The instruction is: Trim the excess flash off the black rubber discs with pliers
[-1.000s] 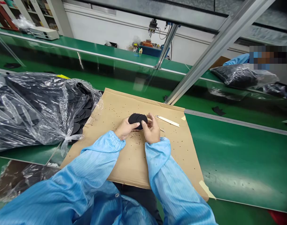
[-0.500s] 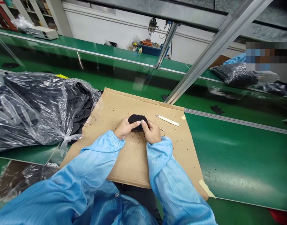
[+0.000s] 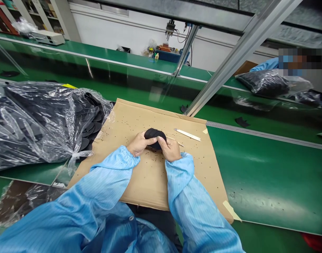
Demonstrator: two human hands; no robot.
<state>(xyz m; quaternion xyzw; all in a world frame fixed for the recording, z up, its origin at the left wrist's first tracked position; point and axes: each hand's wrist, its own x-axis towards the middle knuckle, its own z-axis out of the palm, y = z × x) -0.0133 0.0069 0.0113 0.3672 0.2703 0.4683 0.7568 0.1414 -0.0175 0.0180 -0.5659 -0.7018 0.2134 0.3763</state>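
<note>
Between my two hands is a black rounded pad [image 3: 155, 135], apparently several thin pieces fanned in a stack, held over a sheet of cardboard [image 3: 145, 186]. My left hand [image 3: 138, 143] grips its left edge, thumb across the near face. On the other side my right hand [image 3: 171, 149] pinches the right edge, its thumb near the middle. Fingers behind the pad are hidden. A white flat-handled tool [image 3: 187, 135] lies on the cardboard to the right, and a thin pointed tool [image 3: 179, 143] shows just beyond my right hand. Small black specks are scattered around.
A tied clear plastic bag [image 3: 45, 126] full of black pieces fills the left side. A metal post [image 3: 224, 73] rises behind the cardboard. Black scraps [image 3: 242, 122] lie on the green bench [image 3: 268, 168]. Across the bench are another filled bag [image 3: 266, 83] and a person's blue sleeve [image 3: 266, 65].
The black pad has tilted and its layers look more fanned out in my hands. More of the thin pointed tool shows now. Both hands stay almost in place.
</note>
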